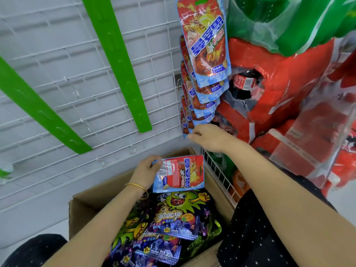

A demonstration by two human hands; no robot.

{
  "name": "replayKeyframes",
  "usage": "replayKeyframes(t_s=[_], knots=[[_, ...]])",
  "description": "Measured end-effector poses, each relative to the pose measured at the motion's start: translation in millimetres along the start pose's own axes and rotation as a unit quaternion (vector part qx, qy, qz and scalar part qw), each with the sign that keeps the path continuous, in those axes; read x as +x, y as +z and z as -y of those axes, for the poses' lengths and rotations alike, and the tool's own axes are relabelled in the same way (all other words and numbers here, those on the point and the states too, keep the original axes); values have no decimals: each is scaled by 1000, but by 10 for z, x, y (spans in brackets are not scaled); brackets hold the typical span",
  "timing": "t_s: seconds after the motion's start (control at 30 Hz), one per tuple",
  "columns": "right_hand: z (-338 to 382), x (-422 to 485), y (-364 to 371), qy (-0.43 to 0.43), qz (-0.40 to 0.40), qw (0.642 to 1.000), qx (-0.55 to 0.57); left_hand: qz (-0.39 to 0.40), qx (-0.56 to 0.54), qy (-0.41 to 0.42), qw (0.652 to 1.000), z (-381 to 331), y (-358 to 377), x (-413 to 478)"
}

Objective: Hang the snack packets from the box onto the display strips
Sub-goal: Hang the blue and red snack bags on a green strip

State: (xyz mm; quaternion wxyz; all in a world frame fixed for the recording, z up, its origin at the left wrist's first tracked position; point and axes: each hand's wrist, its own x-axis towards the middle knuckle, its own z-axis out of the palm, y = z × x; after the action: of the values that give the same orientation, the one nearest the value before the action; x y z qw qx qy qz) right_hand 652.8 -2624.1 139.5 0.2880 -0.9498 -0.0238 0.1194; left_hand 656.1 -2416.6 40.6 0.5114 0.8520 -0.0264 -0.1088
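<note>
My left hand [146, 169] grips a red-and-blue snack packet [179, 173] by its left edge, held above the open cardboard box [82, 201]. My right hand [209, 138] reaches up to the bottom of a column of matching hanging packets [204, 60] and pinches the lowest one's edge. Those packets fill the rightmost strip. Two bare green display strips [117, 62] [38, 108] hang on the white wire grid [57, 60]. Dark purple and green candy packets [173, 218] fill the box.
Shrink-wrapped packs of red soda bottles [279, 89] and green ones [289, 22] are stacked to the right, close to my right arm. A white wire basket edge [219, 174] runs between the box and the stacks. My knees frame the box below.
</note>
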Motion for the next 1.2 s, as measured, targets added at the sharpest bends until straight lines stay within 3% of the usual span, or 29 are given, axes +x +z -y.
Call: replayKeyframes(t_s=[0.1, 0.23, 0.33, 0.4, 0.53, 0.6, 0.7, 0.77, 0.83, 0.9, 0.97, 1.07, 1.2], knots=[[-10, -22, -31, 27, -2, 997, 70, 14, -180, -41, 983, -179, -231, 52], [-5, -50, -62, 31, -8, 980, 197, 14, -207, -16, 978, -436, -349, 39], [9, -73, -127, 38, -33, 953, 299, -19, -119, 35, 992, -520, -338, 37], [17, -103, -162, 60, -42, 920, 386, -38, -52, 116, 991, -594, -312, -55], [30, -143, -210, 113, -46, 846, 520, 58, 100, 276, 954, -819, -194, -310], [60, -166, -212, 125, -44, 820, 557, 52, 183, 317, 929, -875, -89, -319], [87, -195, -226, 125, -48, 788, 601, -7, 176, 344, 922, -1004, 29, -281], [78, -207, -280, 119, -53, 779, 613, -62, 121, 312, 940, -1077, 14, -198], [67, -240, -355, 116, -71, 823, 552, -96, 46, 240, 965, -1159, -50, -106], [100, -301, -413, 75, -140, 871, 464, -76, -77, 175, 979, -1261, -117, -72], [151, -345, -447, -10, -213, 887, 411, -37, -181, 138, 973, -1399, -157, -86], [265, -359, -466, -92, -275, 859, 422, -3, -208, 146, 967, -1600, -186, -62], [399, -300, -739, -111, -361, 809, 452, 26, -186, 184, 965, -2073, -278, 20]])
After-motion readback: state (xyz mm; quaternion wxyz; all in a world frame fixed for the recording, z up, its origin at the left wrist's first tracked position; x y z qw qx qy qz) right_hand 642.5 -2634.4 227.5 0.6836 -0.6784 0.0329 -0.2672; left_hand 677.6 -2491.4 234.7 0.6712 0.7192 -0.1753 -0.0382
